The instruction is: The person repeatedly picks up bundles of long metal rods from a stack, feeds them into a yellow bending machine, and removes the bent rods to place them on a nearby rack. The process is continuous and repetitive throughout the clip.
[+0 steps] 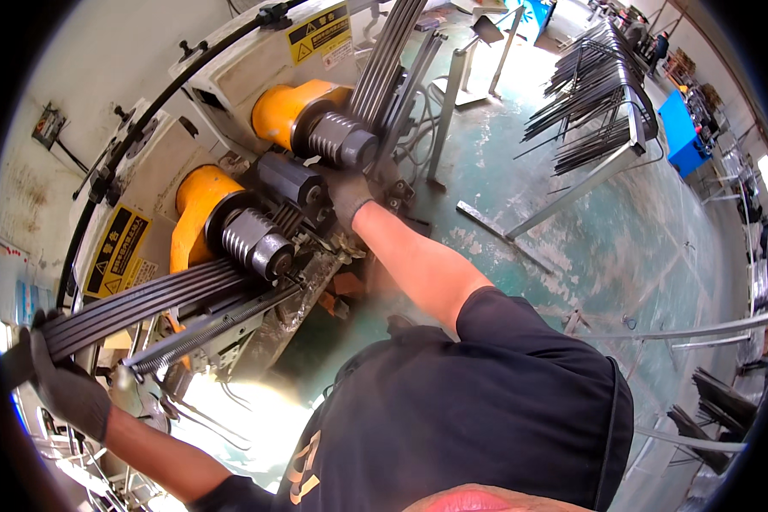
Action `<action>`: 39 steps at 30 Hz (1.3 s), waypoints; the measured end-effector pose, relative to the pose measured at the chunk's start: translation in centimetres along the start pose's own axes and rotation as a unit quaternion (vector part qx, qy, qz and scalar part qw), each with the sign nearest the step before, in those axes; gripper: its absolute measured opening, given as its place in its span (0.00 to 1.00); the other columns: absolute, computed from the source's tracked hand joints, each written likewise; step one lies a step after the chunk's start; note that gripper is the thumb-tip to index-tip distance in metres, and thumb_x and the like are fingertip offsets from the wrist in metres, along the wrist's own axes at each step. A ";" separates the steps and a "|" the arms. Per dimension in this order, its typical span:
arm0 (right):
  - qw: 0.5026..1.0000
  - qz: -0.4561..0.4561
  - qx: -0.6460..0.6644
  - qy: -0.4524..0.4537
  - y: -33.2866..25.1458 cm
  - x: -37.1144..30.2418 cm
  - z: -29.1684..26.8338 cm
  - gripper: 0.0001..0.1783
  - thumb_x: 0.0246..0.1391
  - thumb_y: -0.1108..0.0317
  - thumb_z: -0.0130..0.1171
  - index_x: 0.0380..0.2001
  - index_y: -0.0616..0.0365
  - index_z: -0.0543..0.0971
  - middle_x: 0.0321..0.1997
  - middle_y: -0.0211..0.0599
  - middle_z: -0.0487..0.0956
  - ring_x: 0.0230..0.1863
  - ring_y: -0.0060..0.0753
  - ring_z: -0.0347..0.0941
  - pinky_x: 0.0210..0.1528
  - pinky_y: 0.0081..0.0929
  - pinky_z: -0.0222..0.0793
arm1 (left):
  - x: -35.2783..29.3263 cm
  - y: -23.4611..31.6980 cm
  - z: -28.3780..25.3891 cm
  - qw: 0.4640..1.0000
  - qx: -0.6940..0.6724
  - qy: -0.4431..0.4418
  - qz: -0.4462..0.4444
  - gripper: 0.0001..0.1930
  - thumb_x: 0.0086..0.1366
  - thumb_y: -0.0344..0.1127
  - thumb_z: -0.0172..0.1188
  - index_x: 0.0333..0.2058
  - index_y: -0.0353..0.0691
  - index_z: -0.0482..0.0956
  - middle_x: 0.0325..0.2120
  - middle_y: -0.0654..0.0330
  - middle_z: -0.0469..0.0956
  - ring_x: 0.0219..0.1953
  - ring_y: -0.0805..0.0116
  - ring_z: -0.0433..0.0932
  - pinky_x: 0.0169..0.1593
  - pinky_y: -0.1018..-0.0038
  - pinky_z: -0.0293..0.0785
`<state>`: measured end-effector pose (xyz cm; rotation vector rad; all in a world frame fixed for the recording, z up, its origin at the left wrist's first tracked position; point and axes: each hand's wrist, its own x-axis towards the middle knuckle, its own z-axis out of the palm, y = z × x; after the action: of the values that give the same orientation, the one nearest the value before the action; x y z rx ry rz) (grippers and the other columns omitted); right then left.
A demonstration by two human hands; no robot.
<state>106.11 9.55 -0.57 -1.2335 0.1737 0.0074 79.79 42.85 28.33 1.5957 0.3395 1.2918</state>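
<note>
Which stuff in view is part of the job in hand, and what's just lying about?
In the job:
left hand, gloved, gripping flat dark bars
right hand, gloved, beside the dark hexagonal block
orange machine head by the bars

Apparently just about, untouched:
racked dark rods
blue box-like unit

dark rods lie on a rack — blue bin nearby.

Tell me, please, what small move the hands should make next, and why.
Perhaps draw the right hand clear of the ribbed dark cylinder: its glove is very close to that machine part, while the left hand holds the dark bars at their left end.
</note>
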 end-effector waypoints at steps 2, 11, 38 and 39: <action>1.000 0.011 -0.001 -0.013 -1.3 -1.2 0.7 0.21 0.55 0.64 0.69 0.50 0.63 0.81 0.38 0.38 0.84 0.33 0.29 0.79 0.34 0.33 0.76 | 1.3 1.1 1.2 0.997 0.040 -0.043 0.045 0.20 0.73 0.36 0.55 0.57 0.28 0.77 0.47 0.50 0.83 0.48 0.62 0.82 0.52 0.68 0.78; 0.996 0.064 0.023 -0.049 -0.3 -0.2 1.2 0.33 0.51 0.62 0.75 0.58 0.64 0.75 0.52 0.42 0.81 0.47 0.33 0.79 0.48 0.32 0.76 | 5.8 2.0 9.7 0.654 0.484 -0.165 0.558 0.12 0.76 0.35 0.52 0.50 0.37 0.79 0.43 0.49 0.83 0.46 0.60 0.85 0.46 0.66 0.86; 0.996 0.070 0.024 -0.052 -0.9 -1.0 0.9 0.27 0.52 0.62 0.73 0.52 0.63 0.80 0.48 0.38 0.83 0.44 0.30 0.79 0.46 0.31 0.74 | 2.2 2.1 15.5 0.912 0.247 -0.217 0.243 0.21 0.69 0.51 0.64 0.49 0.39 0.83 0.30 0.62 0.82 0.28 0.76 0.79 0.33 0.77 0.78; 0.998 -0.013 -0.009 -0.059 -0.1 0.0 -0.5 0.26 0.52 0.62 0.73 0.52 0.63 0.80 0.47 0.38 0.83 0.44 0.30 0.79 0.46 0.31 0.74 | 1.8 1.7 16.7 0.914 0.242 -0.223 0.237 0.20 0.69 0.49 0.64 0.49 0.39 0.83 0.30 0.62 0.82 0.28 0.76 0.79 0.32 0.77 0.78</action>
<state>106.08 9.05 -0.60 -1.2486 0.0542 0.0593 94.09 34.79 32.19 2.4505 -0.0311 1.1924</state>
